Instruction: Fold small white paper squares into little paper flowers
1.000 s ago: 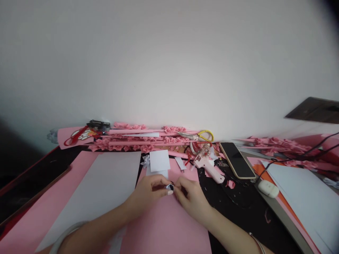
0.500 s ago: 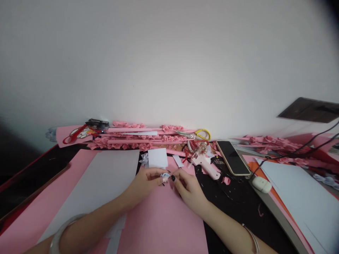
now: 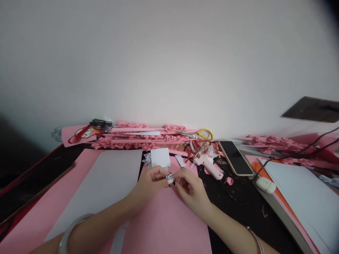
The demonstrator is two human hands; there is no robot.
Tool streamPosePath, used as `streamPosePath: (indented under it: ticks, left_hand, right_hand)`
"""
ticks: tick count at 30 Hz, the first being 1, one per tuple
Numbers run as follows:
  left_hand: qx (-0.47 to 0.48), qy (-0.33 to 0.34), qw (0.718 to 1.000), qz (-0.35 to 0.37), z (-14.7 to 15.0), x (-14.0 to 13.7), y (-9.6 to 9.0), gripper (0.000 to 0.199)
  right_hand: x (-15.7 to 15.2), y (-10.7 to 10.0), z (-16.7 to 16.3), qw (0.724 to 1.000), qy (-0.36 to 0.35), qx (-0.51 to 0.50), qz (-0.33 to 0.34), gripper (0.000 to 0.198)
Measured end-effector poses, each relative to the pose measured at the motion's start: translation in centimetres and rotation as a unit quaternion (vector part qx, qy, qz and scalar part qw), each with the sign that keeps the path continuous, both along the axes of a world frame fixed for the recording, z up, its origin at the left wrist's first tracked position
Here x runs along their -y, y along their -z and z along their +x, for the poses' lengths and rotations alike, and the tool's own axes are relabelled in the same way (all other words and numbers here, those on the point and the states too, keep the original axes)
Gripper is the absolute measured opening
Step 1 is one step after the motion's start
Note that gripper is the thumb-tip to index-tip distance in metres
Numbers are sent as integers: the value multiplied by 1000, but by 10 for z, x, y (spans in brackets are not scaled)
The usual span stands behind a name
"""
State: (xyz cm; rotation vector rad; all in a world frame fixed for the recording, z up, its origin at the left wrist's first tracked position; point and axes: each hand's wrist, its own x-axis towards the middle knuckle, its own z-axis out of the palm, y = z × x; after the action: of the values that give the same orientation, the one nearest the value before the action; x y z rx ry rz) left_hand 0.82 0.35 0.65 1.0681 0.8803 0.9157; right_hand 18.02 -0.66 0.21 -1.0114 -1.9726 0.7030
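Note:
Between the fingertips of both hands is a small folded white-blue paper flower (image 3: 169,176). My left hand (image 3: 155,181) pinches it from the left with thumb and forefinger. From the right, the closed fingers of my right hand (image 3: 191,187) press at its edge, and their tips partly hide it. Both hands are over a pink paper sheet (image 3: 169,225). Just beyond them lie a stack of white paper squares (image 3: 160,157), a white paper strip (image 3: 180,161) and another pale paper flower (image 3: 146,159).
A pink glue gun (image 3: 209,165), yellow-handled scissors (image 3: 201,134) and a phone (image 3: 235,158) lie at the back right. Pink paper flower stems (image 3: 127,141) line the wall. A white earbud case (image 3: 266,185) and white sheets (image 3: 302,197) are right; a large white sheet (image 3: 106,180) is left.
My right fingertips have come closer to my left, now meeting at the paper flower. The whole scene has shifted slightly right in view.

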Motion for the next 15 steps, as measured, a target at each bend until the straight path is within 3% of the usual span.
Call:
streamPosePath:
  ticks: [15]
  left_hand:
    - [71, 10, 996, -45, 5, 9, -1, 11]
  right_hand:
    - [3, -4, -2, 999, 23, 6, 34, 19]
